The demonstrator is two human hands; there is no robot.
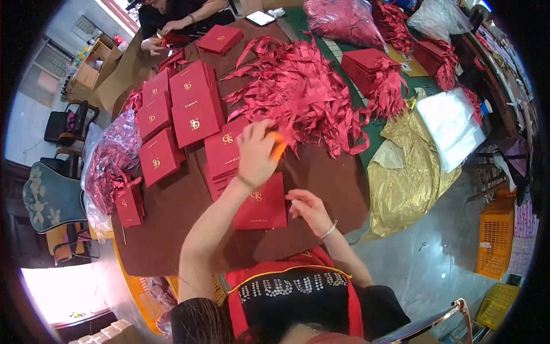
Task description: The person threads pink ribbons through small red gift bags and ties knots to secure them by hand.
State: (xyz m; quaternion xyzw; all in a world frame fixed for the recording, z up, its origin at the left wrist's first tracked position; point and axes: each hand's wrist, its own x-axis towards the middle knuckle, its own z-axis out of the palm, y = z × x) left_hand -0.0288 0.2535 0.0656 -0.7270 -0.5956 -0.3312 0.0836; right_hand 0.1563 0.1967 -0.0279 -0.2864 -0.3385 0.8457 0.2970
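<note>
My left hand [256, 153] is closed around a bright orange object [278, 147], its exact kind blurred. This hand reaches over the near edge of a large heap of red ribbons [298, 86]. Below it on the brown table lies a flat red bag or folder [260, 206] with a gold emblem, partly covered by my left wrist. Just right of that piece hovers my right hand [309, 212], fingers loosely spread and apparently holding nothing. A stack of similar red pieces [224, 155] sits partly behind my left hand.
More red stacks [195, 117] stand to the left, beside a clear bag of red ribbons [109, 166]. Gold wrapping [407, 178] and white plastic sheets [450, 123] lie at the right edge. Across the table another person's hands [163, 39] work with red pieces.
</note>
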